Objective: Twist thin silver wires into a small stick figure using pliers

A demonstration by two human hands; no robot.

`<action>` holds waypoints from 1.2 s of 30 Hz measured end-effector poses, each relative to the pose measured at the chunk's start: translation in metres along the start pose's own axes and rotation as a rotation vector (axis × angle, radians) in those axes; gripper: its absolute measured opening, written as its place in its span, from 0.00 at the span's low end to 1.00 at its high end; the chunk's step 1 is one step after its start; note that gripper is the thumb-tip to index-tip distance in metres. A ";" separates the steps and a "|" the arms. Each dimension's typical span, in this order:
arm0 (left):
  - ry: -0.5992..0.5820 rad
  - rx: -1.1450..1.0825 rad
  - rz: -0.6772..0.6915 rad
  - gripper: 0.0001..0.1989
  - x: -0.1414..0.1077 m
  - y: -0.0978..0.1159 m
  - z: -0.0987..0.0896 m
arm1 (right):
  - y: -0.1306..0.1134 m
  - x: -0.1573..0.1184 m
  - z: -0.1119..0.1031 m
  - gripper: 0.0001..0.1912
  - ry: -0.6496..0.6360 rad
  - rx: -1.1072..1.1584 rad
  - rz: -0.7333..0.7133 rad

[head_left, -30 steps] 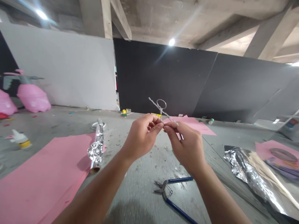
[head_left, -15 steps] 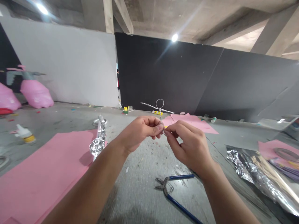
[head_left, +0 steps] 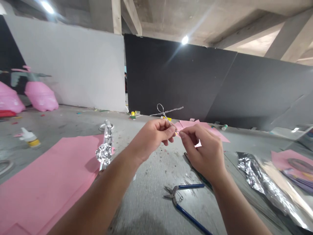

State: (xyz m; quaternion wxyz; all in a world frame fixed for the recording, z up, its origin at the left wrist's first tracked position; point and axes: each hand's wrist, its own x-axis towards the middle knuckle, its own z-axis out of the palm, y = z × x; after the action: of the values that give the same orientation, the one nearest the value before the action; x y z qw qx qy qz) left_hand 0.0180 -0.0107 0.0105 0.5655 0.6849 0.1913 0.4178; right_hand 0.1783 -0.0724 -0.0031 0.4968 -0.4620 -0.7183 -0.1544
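A small figure of twisted silver wire point(head_left: 166, 112), with a round loop on top and a crossbar, sticks up from my hands. My left hand point(head_left: 151, 137) pinches its stem between thumb and fingers. My right hand point(head_left: 202, 153) pinches the lower wire end close by, fingertips almost meeting the left hand. Blue-handled pliers point(head_left: 182, 195) lie open on the concrete floor below my right hand, touched by neither hand. The wire's lowest part is hidden in my fingers.
A roll of aluminium foil point(head_left: 105, 147) lies on a pink paper sheet point(head_left: 49, 179) to the left. Crumpled foil sheet point(head_left: 269, 192) lies right. More pink paper point(head_left: 205, 129) lies ahead. A glue bottle point(head_left: 30, 138) stands left; pink bags point(head_left: 40, 96) lean by the wall.
The wire figure has turned in my fingers, its loop now leaning left and the crossbar tilted up to the right. My right hand has shifted slightly right.
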 end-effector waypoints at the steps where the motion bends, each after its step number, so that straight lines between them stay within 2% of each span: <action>1: 0.014 -0.087 -0.004 0.08 0.001 -0.003 0.004 | 0.000 0.000 0.002 0.06 0.013 0.021 0.044; 4: 0.051 -0.297 -0.025 0.07 0.004 -0.010 0.013 | -0.001 -0.001 0.006 0.06 0.044 0.131 0.186; 6: 0.093 -0.310 -0.042 0.07 0.005 -0.012 0.015 | -0.001 -0.001 0.007 0.05 0.041 0.187 0.268; 8: 0.126 -0.184 -0.096 0.10 0.004 -0.013 0.012 | 0.002 -0.001 0.006 0.06 0.016 0.187 0.322; 11: 0.076 0.275 -0.161 0.20 -0.001 -0.007 0.007 | 0.008 0.001 0.003 0.07 -0.026 0.109 0.308; 13: 0.062 0.638 -0.036 0.21 -0.006 -0.001 0.005 | 0.012 0.003 0.000 0.07 -0.069 0.057 0.250; 16: 0.179 0.914 0.338 0.05 -0.011 0.008 0.008 | 0.014 0.003 -0.005 0.06 -0.109 0.047 0.163; 18: 0.150 1.009 0.502 0.11 -0.010 0.009 0.009 | 0.014 0.003 -0.006 0.06 -0.114 0.057 0.134; 19: 0.125 1.049 0.545 0.11 -0.009 0.008 0.009 | 0.014 0.003 -0.006 0.06 -0.121 0.062 0.127; 22: 0.101 1.131 0.602 0.05 -0.005 0.004 0.005 | 0.013 0.002 -0.007 0.06 -0.162 0.087 0.118; 24: 0.111 1.140 0.656 0.06 -0.003 0.002 0.001 | 0.013 0.002 -0.007 0.06 -0.156 0.124 0.142; 27: 0.184 1.093 0.716 0.07 -0.002 0.002 -0.003 | 0.013 0.003 -0.007 0.04 -0.091 0.295 0.232; 30: 0.291 1.058 0.693 0.05 -0.003 0.004 -0.006 | 0.016 0.003 -0.009 0.08 -0.025 0.485 0.288; 33: 0.403 1.063 0.678 0.05 -0.004 0.005 -0.007 | 0.018 0.001 -0.013 0.08 0.060 0.480 0.234; 36: 0.463 1.060 0.692 0.05 -0.004 0.005 -0.007 | 0.017 0.000 -0.017 0.05 0.092 0.336 0.096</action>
State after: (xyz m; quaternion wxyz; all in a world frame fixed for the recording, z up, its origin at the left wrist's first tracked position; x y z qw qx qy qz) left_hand 0.0092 -0.0109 0.0140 -0.0689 0.7844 0.2562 0.5606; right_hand 0.2022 -0.0747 0.0004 0.6059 -0.3987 -0.6878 -0.0294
